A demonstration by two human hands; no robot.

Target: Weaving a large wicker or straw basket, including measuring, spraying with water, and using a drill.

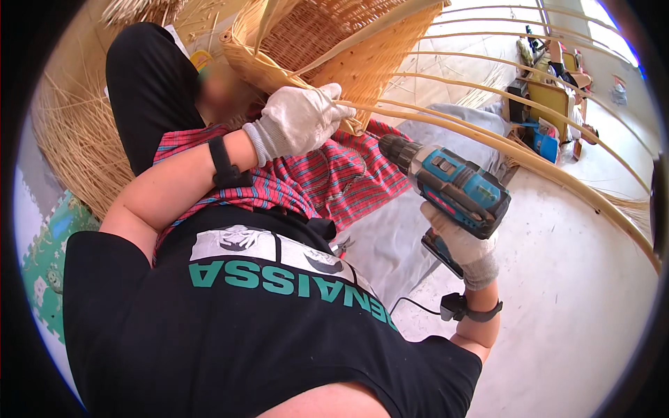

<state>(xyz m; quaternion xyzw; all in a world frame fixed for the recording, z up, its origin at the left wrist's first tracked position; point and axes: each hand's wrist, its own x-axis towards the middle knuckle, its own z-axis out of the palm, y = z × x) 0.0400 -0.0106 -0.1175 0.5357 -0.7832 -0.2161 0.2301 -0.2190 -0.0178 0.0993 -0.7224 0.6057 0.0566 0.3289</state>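
A woven wicker basket (383, 59) lies tilted at the top, its open side showing a darker woven inside. My left hand (296, 120), in a white knit glove, is closed at the basket's near edge, its fingers around the end of a long cane pole (488, 136) that runs off to the right. My right hand (467, 244), also gloved, grips a teal and black cordless drill (453, 184) by its handle. The drill's chuck (398, 150) points left toward the basket's lower corner, apart from it. The bit's tip cannot be made out.
More bent canes (481, 85) sweep right from the basket. Loose straw-like strips (77, 132) pile at the left beside a green foam mat (52, 258). A red checked cloth (348, 174) covers my lap. Boxes and a blue container (546, 144) stand at the far right.
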